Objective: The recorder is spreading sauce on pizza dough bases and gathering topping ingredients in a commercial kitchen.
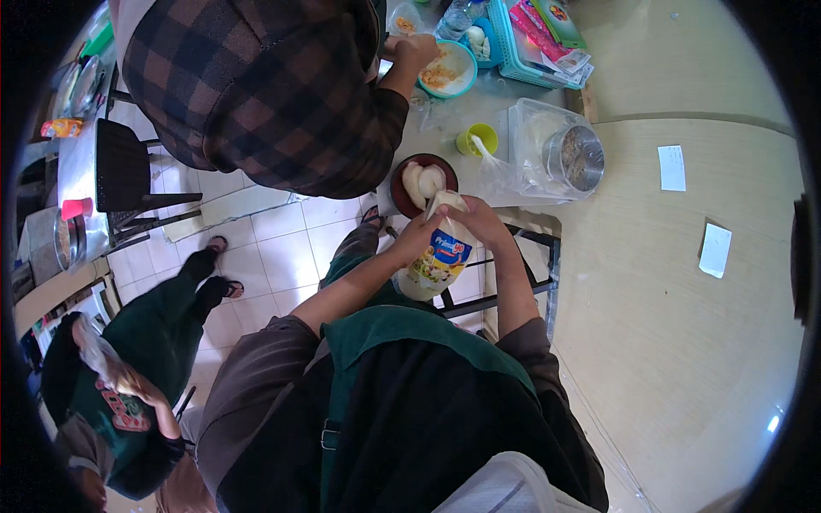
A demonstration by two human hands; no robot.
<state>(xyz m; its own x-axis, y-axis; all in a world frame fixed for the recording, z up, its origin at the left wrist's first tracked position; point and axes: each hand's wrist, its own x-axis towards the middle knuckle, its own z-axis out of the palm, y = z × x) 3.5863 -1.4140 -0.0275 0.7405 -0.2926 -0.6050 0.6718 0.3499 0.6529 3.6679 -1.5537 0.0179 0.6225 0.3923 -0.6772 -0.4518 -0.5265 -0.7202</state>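
A printed plastic mayonnaise pouch (442, 258) hangs tilted between my two hands, its narrower top towards the table. My left hand (412, 240) pinches the pouch near its top from the left, and my right hand (480, 221) grips the upper right edge. Just beyond the pouch top, a dark reddish-brown bowl (399, 195) holds pale, rounded pieces (423, 181). A yellow-green cup (481, 140) with a plastic bag at its mouth stands farther back on the table.
Right of the cup, a clear plastic box (526, 115) carries a steel bowl (580, 158). Behind are a turquoise-rimmed bowl (452, 72) and a blue basket (513, 61). A co-worker in plaid (256, 90) stands close at the left; another person (141, 378) is at lower left.
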